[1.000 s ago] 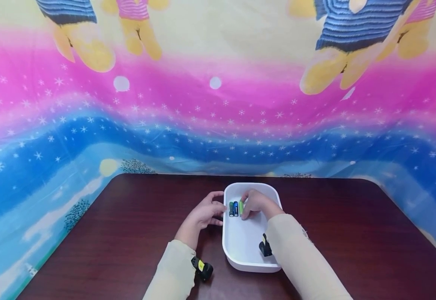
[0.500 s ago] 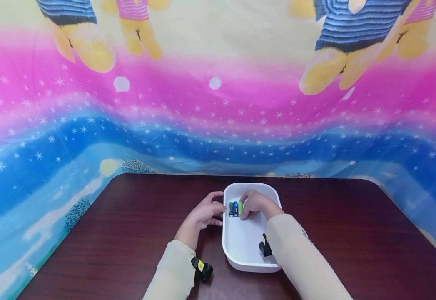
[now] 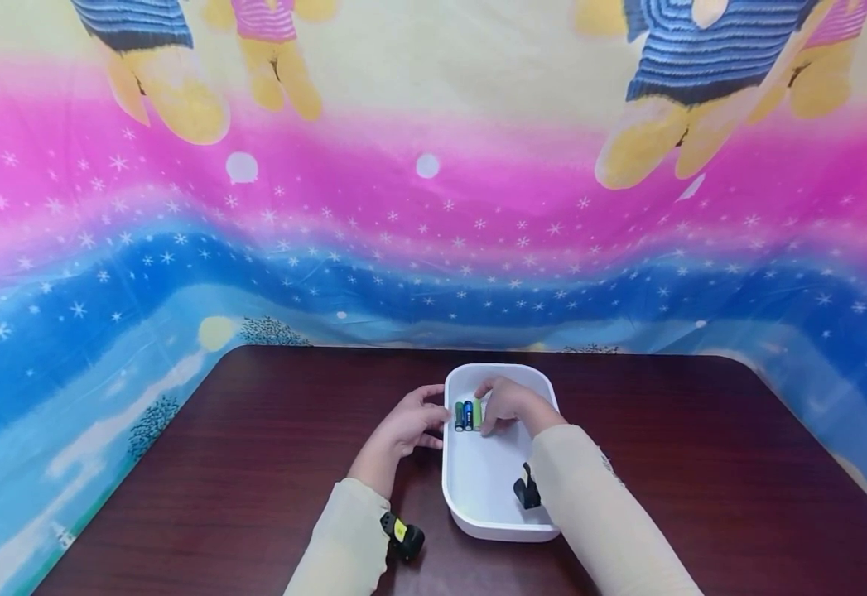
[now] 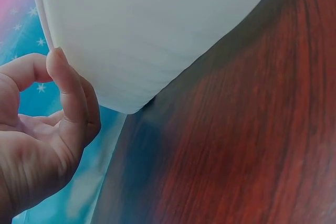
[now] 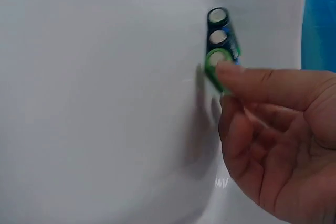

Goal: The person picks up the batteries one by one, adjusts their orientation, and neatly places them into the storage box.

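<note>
In a white tray (image 3: 478, 488), three batteries lie side by side near the left wall. The leftmost is a dark green battery (image 3: 459, 416), the middle one a blue battery (image 3: 468, 415), and the rightmost a light green battery (image 3: 477, 414). My right hand (image 3: 508, 401) reaches inside and pinches the light green battery end to end. Its thumb covers part of the near end in the right wrist view, where the three round ends (image 5: 218, 37) form a row. My left hand (image 3: 408, 420) touches the tray's outer left side near the rim, fingers loosely bent.
The tray stands on a dark reddish-brown wooden table (image 3: 291, 463). A patterned cloth (image 3: 418, 207) hangs behind and around the table. Each wrist wears a black camera; the right one (image 3: 527, 490) hovers over the tray's near part.
The light green battery has shifted slightly left with my right hand, closing its gap to the blue one. My left hand has barely moved at the tray's side.
</note>
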`<state>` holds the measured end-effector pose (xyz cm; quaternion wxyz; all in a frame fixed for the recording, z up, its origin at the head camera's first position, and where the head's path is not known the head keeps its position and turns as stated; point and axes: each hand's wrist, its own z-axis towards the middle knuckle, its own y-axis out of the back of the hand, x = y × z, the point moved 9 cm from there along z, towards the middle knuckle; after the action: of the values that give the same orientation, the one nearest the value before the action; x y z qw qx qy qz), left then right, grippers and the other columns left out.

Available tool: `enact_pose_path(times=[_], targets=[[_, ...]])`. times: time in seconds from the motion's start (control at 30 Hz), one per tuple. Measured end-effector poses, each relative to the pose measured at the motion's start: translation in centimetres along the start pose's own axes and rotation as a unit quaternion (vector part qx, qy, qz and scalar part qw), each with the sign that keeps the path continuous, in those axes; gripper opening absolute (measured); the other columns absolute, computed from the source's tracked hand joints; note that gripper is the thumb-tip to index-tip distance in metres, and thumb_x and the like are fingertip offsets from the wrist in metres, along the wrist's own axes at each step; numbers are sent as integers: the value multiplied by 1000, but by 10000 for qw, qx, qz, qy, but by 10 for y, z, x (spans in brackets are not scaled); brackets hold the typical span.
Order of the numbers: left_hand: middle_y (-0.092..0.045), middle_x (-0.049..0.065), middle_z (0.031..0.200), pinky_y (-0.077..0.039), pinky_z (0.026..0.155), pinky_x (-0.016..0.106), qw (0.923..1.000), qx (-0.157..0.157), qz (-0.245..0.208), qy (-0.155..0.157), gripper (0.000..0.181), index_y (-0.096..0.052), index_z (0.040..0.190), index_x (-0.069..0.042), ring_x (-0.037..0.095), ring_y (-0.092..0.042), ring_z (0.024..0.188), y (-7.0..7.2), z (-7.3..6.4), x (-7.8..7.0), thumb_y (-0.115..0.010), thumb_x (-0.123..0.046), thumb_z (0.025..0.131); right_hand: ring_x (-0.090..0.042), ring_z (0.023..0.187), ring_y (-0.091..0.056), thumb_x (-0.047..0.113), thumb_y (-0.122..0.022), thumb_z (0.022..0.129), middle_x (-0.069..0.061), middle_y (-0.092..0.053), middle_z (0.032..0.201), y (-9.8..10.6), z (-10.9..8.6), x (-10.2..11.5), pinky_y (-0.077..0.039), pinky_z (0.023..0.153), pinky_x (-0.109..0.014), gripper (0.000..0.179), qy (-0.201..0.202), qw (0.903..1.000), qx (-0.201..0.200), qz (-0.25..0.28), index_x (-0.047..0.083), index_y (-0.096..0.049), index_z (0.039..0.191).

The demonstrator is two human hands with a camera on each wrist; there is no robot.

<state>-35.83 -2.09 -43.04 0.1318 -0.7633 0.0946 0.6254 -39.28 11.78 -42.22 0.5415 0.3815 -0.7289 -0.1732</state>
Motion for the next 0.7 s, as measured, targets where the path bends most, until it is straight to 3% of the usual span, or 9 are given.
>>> enact_pose_path(times=[0.13, 0.4, 0.57, 0.7], targets=[[-59, 22, 93, -49, 45, 24, 9999, -86, 111, -74, 63, -37, 137, 0, 15, -54, 61, 2, 1, -1, -54, 0, 76, -21, 69, -54, -3, -75, 68, -11, -58, 93, 19, -6, 6, -49, 57, -29, 62, 151, 9998, -137, 20, 5, -52, 124], [-59, 25, 99, -49, 45, 25, 9993, -237, 241, -168, 63, -38, 135, 1, 17, -55, 62, 12, -1, -2, -53, 0, 74, -19, 65, -51, 6, -73, 75, -8, -53, 78, 82, -38, 25, -47, 58, -31, 60, 775, 9954, -178, 538, 5, -46, 129], [-58, 24, 99, -48, 45, 25, 9992, -272, 277, -137, 62, -38, 135, 0, 17, -55, 62, 19, -4, -2, -53, 0, 75, -19, 60, -43, 10, -71, 79, -6, -47, 71, 111, -53, 8, -44, 54, -31, 55, 955, 9942, -114, 488, 1, -47, 128], [-58, 21, 97, -48, 45, 25, 9991, -260, 315, -134, 62, -37, 135, 0, 17, -54, 61, 24, -6, -2, -53, 0, 75, -20, 64, -46, 10, -73, 77, -6, -48, 74, 113, -59, -18, -45, 56, -33, 54, 1151, 9929, 234, 170, 0, -49, 125]])
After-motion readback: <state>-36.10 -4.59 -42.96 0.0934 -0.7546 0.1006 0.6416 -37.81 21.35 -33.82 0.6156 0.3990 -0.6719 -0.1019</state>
